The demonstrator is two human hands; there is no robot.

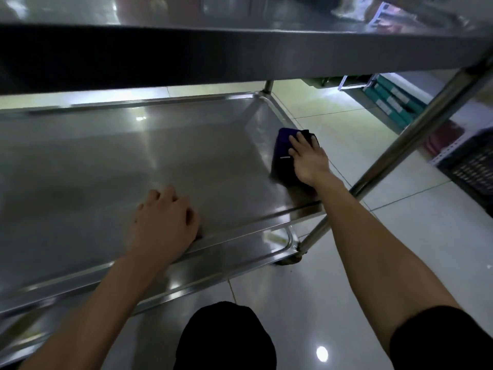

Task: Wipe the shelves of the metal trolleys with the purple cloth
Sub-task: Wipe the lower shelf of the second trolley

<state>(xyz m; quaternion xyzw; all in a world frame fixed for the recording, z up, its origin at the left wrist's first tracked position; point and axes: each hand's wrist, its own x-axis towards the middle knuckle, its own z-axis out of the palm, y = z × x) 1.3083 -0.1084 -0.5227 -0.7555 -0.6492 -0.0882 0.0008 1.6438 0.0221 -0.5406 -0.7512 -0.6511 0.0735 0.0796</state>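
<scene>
Two hands were at work on the middle shelf (pixel 112 161) of the metal trolley, the person crouched low in front of it, a dark-clad knee (pixel 224 335) showing below. Left hand (pixel 164 222) rested near the front lip (pixel 240 231), fingers loosely curled, knuckles up, holding nothing; it looked to be bracing the body and steadying the trolley. The steel to the left and centre showed dull glare and soft streaks, too blurred to say whether damp or dry. Toward the right end, the right hand (pixel 309 158) lay flat over the purple cloth (pixel 282 156), fingers spread and fairly straight, pressing it down, not pinching it. The cloth sat folded against the shelf's right-hand raised edge, partly riding up onto it, near the far right corner (pixel 262 98). Upper shelf (pixel 240 52) hung close overhead, so headroom for the arm was tight. Right upright post (pixel 416 129) stood just beyond the wrist. Judgement: the step in hand was wiping the right margin and rim. To do it well, the palm should keep even pressure, run the cloth along the rim into the corner where grime collects, then work back leftward in overlapping passes. The left hand's spot would need wiping too. Risk: the trolley rolling on the glossy tiled floor (pixel 400 209) if pushed sideways.
</scene>
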